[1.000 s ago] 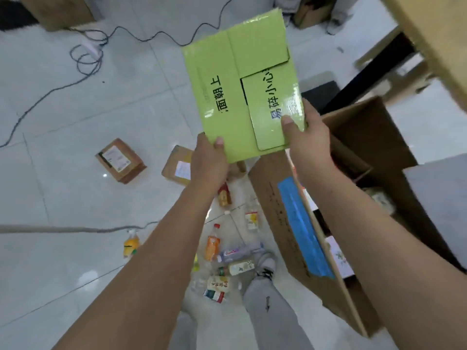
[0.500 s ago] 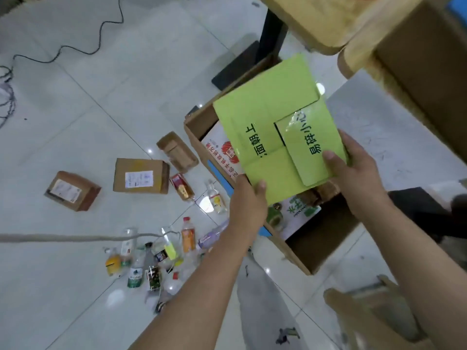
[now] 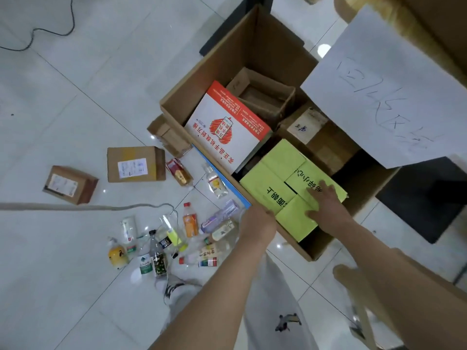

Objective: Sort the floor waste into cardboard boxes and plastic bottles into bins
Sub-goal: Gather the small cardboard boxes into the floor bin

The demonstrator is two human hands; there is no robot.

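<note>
Cardboard lies unsorted at the left of the frame: a small brown parcel [image 3: 69, 184] and a larger labelled parcel [image 3: 136, 164] sit on the floor [image 3: 63, 109], with a little open carton [image 3: 169, 136] just beside the bin wall. Below them, at lower centre, the plastic bottles [image 3: 174, 236] are scattered in a loose heap, none of them yet collected, and no bottle bin can be seen.

Right of centre stands the big cardboard bin [image 3: 214, 72]. It already holds a red-and-white box [image 3: 227, 130] and several brown cartons. The green box [image 3: 283, 183] lies tilted in its near corner, inside the rim. The left grip [image 3: 257, 223] clasps the box's near edge, fingers hidden beneath, while the right grip [image 3: 326, 200] lies flat on top with fingers spread, pressing it down. A handwritten paper sign [image 3: 391, 92] covers the upper right.

By my reading the cardboard half is well advanced and the bottle half not begun.
</note>
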